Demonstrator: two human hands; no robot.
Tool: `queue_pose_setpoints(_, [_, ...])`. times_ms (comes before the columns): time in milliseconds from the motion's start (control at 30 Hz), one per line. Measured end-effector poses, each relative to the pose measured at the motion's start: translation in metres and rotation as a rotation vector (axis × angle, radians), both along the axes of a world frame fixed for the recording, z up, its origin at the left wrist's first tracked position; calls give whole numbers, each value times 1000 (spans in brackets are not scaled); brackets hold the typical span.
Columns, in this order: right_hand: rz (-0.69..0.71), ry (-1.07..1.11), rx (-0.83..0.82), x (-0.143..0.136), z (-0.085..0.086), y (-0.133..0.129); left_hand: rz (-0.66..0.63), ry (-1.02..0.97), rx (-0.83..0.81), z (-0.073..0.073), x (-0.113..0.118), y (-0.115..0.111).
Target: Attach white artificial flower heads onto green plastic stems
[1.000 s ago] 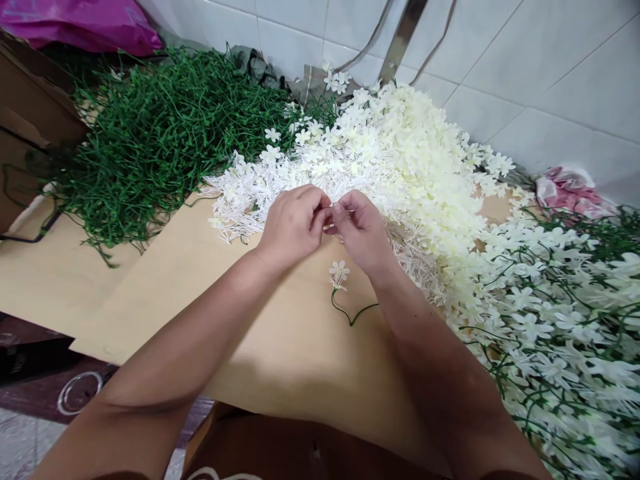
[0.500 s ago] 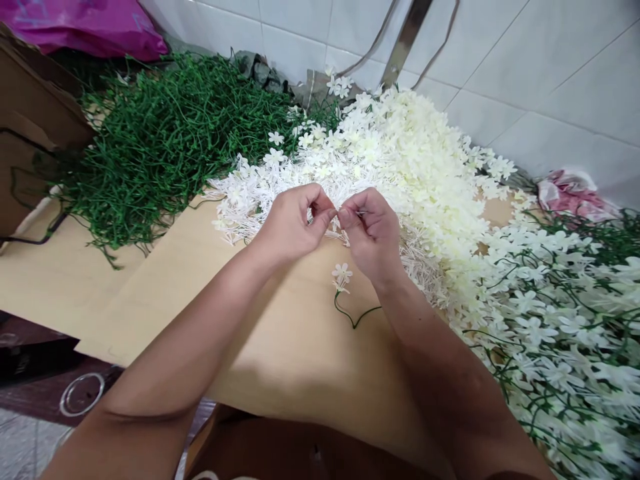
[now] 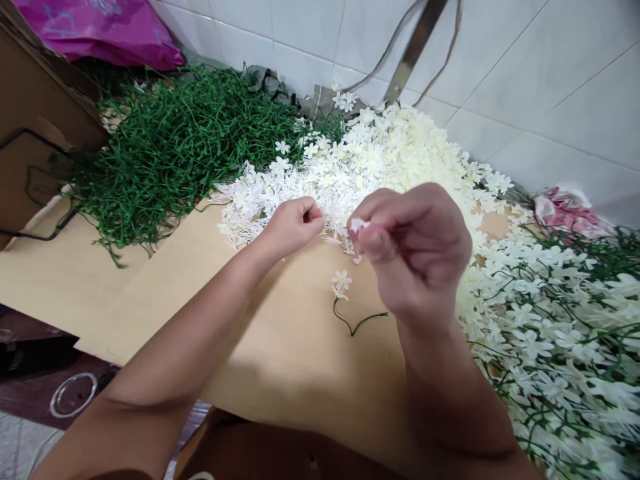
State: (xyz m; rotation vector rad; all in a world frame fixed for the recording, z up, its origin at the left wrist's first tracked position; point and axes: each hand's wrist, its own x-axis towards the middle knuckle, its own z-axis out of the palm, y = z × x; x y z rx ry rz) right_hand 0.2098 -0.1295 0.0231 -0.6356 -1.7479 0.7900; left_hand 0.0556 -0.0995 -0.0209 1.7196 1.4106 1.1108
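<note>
My right hand is raised close to the camera, its thumb and forefinger pinching a small white flower piece; its exact shape is partly covered by the fingertips. Lower and farther off, my left hand is closed with thumb against forefinger, beside the heap of thin white stamen pieces. Whether anything sits between the left fingertips cannot be made out. On the brown board between my forearms lies one artificial flower on a bent green stem.
Green plastic stems are heaped at the left, cream-white petals at the back centre. Several stemmed white flowers cover the right side. A cardboard box and purple bag stand at the far left, before a tiled wall.
My hands were together at the fingertips over the white heap. The right hand has come up and toward the camera with the white piece; the left has stayed near the heap.
</note>
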Motion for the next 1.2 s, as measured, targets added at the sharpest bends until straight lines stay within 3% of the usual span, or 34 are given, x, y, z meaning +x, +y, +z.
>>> queue_pose_setpoints(67, [-109, 29, -47, 8, -2, 13, -3, 3, 28, 1, -1, 2])
queue_pose_setpoints(167, [-353, 11, -99, 32, -18, 46, 175, 125, 110, 0, -8, 4])
queue_pose_setpoints(233, [-500, -39, -51, 50, -29, 64, 303, 267, 149, -4, -13, 6])
queue_pose_setpoints(300, [-652, -130, 44, 66, -36, 74, 352, 395, 207, -8, -15, 7])
queue_pose_setpoints(367, [-780, -243, 137, 76, -36, 78, 311, 480, 263, -9, -12, 5])
queue_pose_setpoints(433, [-847, -313, 187, 82, -33, 77, 156, 558, 229, -8, -4, 0])
queue_pose_setpoints(500, [-824, -323, 177, 86, -31, 76, -62, 643, 130, -4, 7, -8])
queue_pose_setpoints(567, [-716, -319, 130, 88, -29, 75, -254, 720, 38, -1, 18, -16])
queue_pose_setpoints(700, [-493, -358, 44, 88, -24, 70, -444, 840, -50, -3, 36, -28])
queue_pose_setpoints(900, [-387, -375, 11, 71, -10, 53, -388, 969, -65, -9, 38, -25])
queue_pose_setpoints(1000, [-339, -391, -38, 67, -10, 46, -282, 951, -55, -3, 28, -20])
queue_pose_setpoints(1100, [-303, -418, -77, 68, -11, 40, -171, 868, 55, 2, 32, -25])
queue_pose_setpoints(1200, [-304, -452, -91, 72, -13, 36, -289, 837, 116, -1, 57, -41])
